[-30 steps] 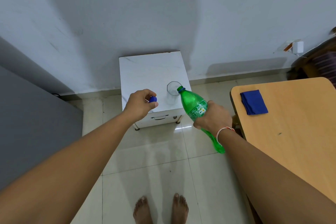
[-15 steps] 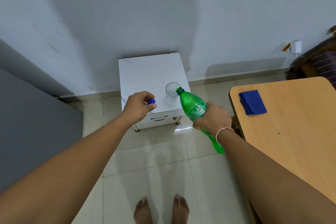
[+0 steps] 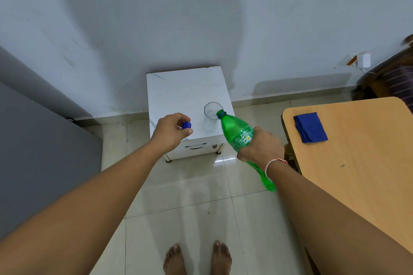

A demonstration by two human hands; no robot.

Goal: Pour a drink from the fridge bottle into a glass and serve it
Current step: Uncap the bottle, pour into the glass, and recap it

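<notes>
A clear glass [image 3: 211, 115] stands upright near the front right corner of a small white cabinet [image 3: 178, 89]. My right hand [image 3: 260, 146] grips a green plastic bottle [image 3: 235, 133] around its label; the bottle is tilted with its open neck at the glass's rim. My left hand [image 3: 172, 133] holds the blue bottle cap [image 3: 186, 125] between thumb and fingers, just left of the glass above the cabinet's front edge. I cannot tell whether liquid is flowing.
A wooden table [image 3: 368, 163] stands at the right with a folded blue cloth [image 3: 310, 127] on it. A grey appliance side [image 3: 33, 152] fills the left. Tiled floor [image 3: 185, 203] and my bare feet [image 3: 196, 257] lie below.
The bottle's neck has stayed at the glass rim, tilting slightly further. My left hand with the cap has barely moved.
</notes>
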